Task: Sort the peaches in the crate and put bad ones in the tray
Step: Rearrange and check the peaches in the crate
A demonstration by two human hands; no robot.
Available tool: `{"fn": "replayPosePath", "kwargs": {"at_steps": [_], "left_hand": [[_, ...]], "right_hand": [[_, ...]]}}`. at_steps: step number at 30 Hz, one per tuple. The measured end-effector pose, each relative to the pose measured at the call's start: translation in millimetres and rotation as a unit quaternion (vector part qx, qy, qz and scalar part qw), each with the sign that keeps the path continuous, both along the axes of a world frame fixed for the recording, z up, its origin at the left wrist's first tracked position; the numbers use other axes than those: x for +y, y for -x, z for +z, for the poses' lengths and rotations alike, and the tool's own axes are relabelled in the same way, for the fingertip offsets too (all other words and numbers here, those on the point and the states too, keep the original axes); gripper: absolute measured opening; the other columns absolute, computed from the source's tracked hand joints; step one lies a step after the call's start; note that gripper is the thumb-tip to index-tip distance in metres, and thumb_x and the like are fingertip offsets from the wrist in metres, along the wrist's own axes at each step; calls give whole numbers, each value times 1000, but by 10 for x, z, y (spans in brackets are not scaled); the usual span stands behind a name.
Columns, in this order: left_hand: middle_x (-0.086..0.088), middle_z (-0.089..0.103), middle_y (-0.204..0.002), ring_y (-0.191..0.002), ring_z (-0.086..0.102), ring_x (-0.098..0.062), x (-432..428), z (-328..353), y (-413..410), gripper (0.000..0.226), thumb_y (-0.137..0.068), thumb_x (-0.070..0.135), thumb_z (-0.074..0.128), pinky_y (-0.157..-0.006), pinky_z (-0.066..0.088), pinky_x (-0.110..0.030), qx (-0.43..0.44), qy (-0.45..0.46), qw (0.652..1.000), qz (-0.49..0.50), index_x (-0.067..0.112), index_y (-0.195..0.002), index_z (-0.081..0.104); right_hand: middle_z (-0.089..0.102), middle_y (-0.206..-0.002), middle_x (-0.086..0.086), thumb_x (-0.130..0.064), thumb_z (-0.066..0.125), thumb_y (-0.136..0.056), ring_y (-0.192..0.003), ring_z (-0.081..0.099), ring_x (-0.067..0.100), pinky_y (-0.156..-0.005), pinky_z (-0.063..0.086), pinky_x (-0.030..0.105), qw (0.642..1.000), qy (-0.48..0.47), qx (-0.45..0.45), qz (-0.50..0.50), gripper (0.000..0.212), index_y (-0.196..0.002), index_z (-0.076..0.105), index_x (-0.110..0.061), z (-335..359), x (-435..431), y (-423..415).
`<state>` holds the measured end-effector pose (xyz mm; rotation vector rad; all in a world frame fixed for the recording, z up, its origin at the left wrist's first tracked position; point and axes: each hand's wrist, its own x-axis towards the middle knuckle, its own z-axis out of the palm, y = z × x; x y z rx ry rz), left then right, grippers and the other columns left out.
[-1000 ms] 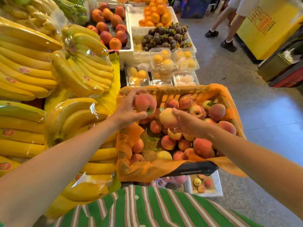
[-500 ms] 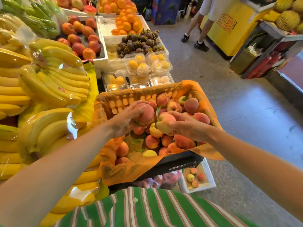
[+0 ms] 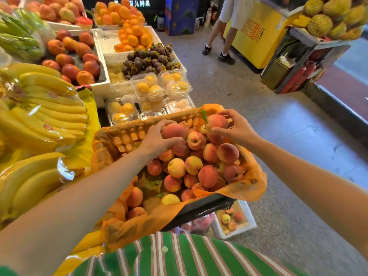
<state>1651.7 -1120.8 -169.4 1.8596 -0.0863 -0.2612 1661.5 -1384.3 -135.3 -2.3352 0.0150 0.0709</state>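
Head view: the left hand (image 3: 157, 140) curls round a round, fuzzy red peach (image 3: 172, 130). Just beside it the right hand (image 3: 237, 128) pinches a pinker peach (image 3: 217, 121). Beneath both lies the heaped black mesh crate (image 3: 207, 208), lined with crinkled orange film. The white foam tray (image 3: 249, 216) sits under the right forearm.

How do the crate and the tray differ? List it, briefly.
The crate is black mesh lined with orange paper; the tray is plain white. The crate is heaped with peaches; the tray holds only a few. The crate sits higher; the tray lies lower, partly under it. Both hold peaches.
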Motion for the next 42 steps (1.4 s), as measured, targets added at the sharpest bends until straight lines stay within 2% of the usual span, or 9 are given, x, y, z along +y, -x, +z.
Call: {"fn": "replayPosePath", "kwargs": {"at_steps": [7, 12, 17, 23, 30, 32, 35, 38, 42], "left_hand": [[-4, 60, -117, -110, 56, -24, -247, -57, -384, 65, -58, 49, 79, -94, 48, -46, -80, -96, 992, -6, 28, -117, 61], [-10, 55, -118, -115, 49, -29, -436, -125, -600, 66, -66, 40, 81, -96, 43, -42, -128, -187, 973, -40, 21, -124, 57], [-7, 60, -114, -112, 48, -27, -589, -164, -691, 67, -67, 41, 81, -91, 40, -40, -187, -273, 942, -54, 18, -124, 54], [-9, 48, -133, -124, 38, -31, -645, -183, -715, 67, -78, 39, 73, -104, 32, -42, -259, -350, 892, -118, 23, -138, 49], [-16, 33, -139, -129, 32, -34, -565, -192, -611, 82, -83, 41, 67, -106, 30, -45, -221, -369, 895, -119, 13, -148, 27], [-15, 38, -135, -125, 36, -34, -518, -158, -567, 78, -82, 40, 67, -104, 34, -47, -225, -352, 902, -110, 13, -146, 33], [-9, 56, -111, -106, 52, -28, -355, -59, -493, 51, -80, 33, 63, -91, 43, -43, -254, -299, 914, -103, 15, -127, 56], [-1, 67, -90, -87, 59, -20, -30, 34, -398, 25, -83, 24, 62, -80, 48, -39, -270, -290, 915, -79, 15, -106, 67], [1, 67, -85, -88, 58, -21, 551, 18, -179, 16, -81, 30, 60, -83, 46, -40, -276, -352, 894, -40, 20, -90, 69]], "right_hand": [[46, -106, 2, -34, 83, -70, -90, 52, 16, -88, 48, 37, 992, 111, -54, 37, 57, -121, 58, -26, -188, -27, -487], [57, -114, 10, -37, 80, -72, -110, 51, 28, -94, 42, 41, 977, 190, -69, 64, 63, -126, 54, -17, -307, -24, -639], [55, -103, 7, -35, 77, -77, -101, 49, 24, -87, 41, 33, 981, 164, -76, 64, 49, -116, 57, -15, -403, -124, -673], [55, -110, 8, -26, 73, -82, -106, 52, 23, -89, 38, 27, 987, 124, -51, 89, 45, -123, 56, -16, -391, -222, -654], [54, -106, 5, -18, 72, -83, -103, 53, 22, -90, 40, 28, 987, 89, -89, 99, 41, -121, 58, -12, -329, -187, -562], [54, -105, 1, -17, 71, -83, -100, 54, 20, -88, 42, 28, 986, 67, -115, 98, 38, -119, 60, -13, -292, -112, -520], [62, -102, 2, -20, 67, -85, -92, 58, 12, -81, 45, 23, 984, 8, -133, 117, 30, -114, 64, -13, -164, 116, -438], [71, -95, 4, -18, 67, -89, -86, 66, 12, -78, 53, 27, 977, -71, -60, 194, 18, -105, 68, -9, -41, 475, -311], [72, -95, 8, -18, 65, -91, -90, 68, 24, -81, 55, 36, 942, -75, 33, 326, 18, -106, 68, -8, -114, 980, -146]]}}
